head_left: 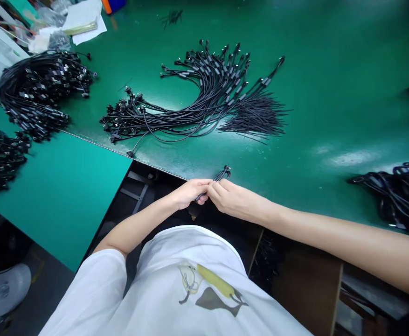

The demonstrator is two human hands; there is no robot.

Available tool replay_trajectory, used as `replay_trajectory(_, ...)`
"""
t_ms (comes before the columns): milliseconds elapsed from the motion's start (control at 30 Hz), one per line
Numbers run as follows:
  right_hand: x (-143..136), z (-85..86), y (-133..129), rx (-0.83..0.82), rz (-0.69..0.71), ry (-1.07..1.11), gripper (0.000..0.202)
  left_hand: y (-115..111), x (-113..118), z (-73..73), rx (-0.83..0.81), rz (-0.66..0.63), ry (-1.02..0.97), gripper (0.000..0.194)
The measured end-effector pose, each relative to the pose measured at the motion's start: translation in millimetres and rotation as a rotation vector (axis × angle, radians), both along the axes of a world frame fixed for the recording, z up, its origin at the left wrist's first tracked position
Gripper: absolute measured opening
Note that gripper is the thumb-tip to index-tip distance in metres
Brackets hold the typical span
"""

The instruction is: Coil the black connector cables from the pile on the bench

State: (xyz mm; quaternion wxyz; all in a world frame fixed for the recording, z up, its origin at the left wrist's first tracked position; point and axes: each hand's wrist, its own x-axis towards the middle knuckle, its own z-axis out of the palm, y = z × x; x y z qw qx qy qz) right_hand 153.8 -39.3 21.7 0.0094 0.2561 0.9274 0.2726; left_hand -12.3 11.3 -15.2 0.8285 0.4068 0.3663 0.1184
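Broadly, a green table (330, 116) is filling most of the view, its near edge running just below the hands. Across its middle, a curved spread of black cables (190, 112) is lying ahead of the person, with connector ends bunching at the left and fanning out at the upper right. Beside that fan, a heap of thin black strips (256, 114) is resting ahead and to the right of the fingers, well apart from them; most strips are pointing roughly left to right, and the right hand is sitting nearer to them.

Both bare forearms are converging at the table's edge: the right one is coming in long and nearly straight from the side, while the left one is angling up from a bent elbow. Between them, a folded black cable (221, 174) is slanting from the left palm up and away to the right, its looped end poking out past the fingers. The left hand (194, 190) is gripping its lower part, and the right hand (227, 198) is pinching it just alongside, fingers narrowed; the exact fingertip contact is staying hidden.
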Motion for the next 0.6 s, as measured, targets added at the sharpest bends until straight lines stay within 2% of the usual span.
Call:
replay_trajectory(133,-3.2,-11.0,-2.2,-0.074,-0.071,-0.010,0.031,-9.6,4.3,-8.8,0.138,0.017,0.072,0.027)
replay_trajectory(300,-8.8,-13.2,4.4,-0.034,-0.187,0.110,0.025,-8.4,3.9,-7.7,0.187,0.264,0.086,0.032)
replay_trajectory(433,-21.3,-12.1,10.7,-0.024,-0.347,0.098,0.027,-3.5,8.6,-3.3,0.091,0.447,0.015,0.019)
replay_trajectory(500,-25.0,-11.7,15.6,-0.099,-0.400,0.087,0.029,-2.5,11.9,-1.1,0.000,0.509,-0.012,0.016)
replay_trajectory(600,-23.1,-10.3,26.2,-0.303,-0.449,0.135,0.027,-3.0,16.6,1.5,-0.078,0.579,-0.063,0.012)
